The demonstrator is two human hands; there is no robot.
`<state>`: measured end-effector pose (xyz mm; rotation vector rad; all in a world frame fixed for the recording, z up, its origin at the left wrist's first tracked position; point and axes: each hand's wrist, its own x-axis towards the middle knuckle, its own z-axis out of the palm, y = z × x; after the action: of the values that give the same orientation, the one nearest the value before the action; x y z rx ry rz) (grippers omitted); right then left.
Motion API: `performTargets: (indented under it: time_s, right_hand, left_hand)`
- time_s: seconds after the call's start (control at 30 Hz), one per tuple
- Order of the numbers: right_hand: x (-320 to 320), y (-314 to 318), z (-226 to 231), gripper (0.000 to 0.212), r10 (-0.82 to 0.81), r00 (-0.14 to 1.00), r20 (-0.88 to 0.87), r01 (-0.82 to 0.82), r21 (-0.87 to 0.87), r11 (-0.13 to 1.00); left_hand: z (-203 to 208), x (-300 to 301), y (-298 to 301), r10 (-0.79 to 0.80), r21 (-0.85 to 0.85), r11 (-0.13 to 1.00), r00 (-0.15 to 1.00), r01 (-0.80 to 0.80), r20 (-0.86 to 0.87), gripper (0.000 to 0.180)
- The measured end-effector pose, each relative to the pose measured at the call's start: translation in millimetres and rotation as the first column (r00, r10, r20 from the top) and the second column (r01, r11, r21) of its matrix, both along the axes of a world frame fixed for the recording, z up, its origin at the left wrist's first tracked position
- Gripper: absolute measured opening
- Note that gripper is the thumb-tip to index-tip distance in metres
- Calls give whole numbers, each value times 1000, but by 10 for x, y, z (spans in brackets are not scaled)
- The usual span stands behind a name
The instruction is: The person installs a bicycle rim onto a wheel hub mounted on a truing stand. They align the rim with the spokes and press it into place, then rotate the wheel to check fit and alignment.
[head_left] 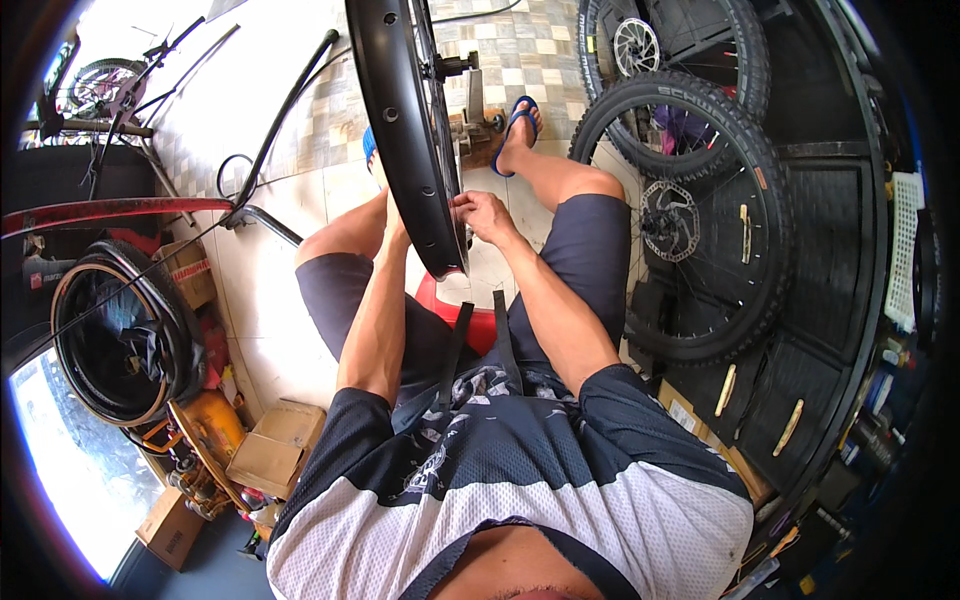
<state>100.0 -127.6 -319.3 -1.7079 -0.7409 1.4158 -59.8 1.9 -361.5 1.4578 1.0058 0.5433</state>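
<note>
A black bicycle rim (402, 130) with spokes stands upright between my knees, its wide outer face toward the left. Its hub sits by a metal stand (472, 110) that looks like a wheel truing stand. My right hand (484, 217) is at the rim's right side near the lower spokes. Its fingertips are pinched together there, and what they grip is too small to make out. On the other side, my left hand (396, 217) reaches up against the rim, which hides most of its fingers.
Two tyred wheels with disc rotors (690, 220) lean against black cabinets on the right. At left are a red bar (120, 213), stacked tyres (125, 335), cardboard boxes (277, 447) and a black stand leg (290, 120). Part of a red seat (430, 300) shows beneath me.
</note>
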Motion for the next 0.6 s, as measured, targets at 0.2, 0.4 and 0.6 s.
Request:
performTargets:
  time_s: [0.2,0.4,0.6]
  right_hand:
    - [182,32,29,28,-265,941,208,264,34,964]
    - [199,4,-82,25,-339,919,201,336,49,940]
    - [196,-7,-133,23,-349,904,247,340,80,937]
  left_hand:
    - [421,31,-113,101,-338,941,972,-25,211,24]
    - [632,139,-273,133,-333,941,974,-65,185,30]
    - [396,146,-214,153,-393,915,980,-92,127,31]
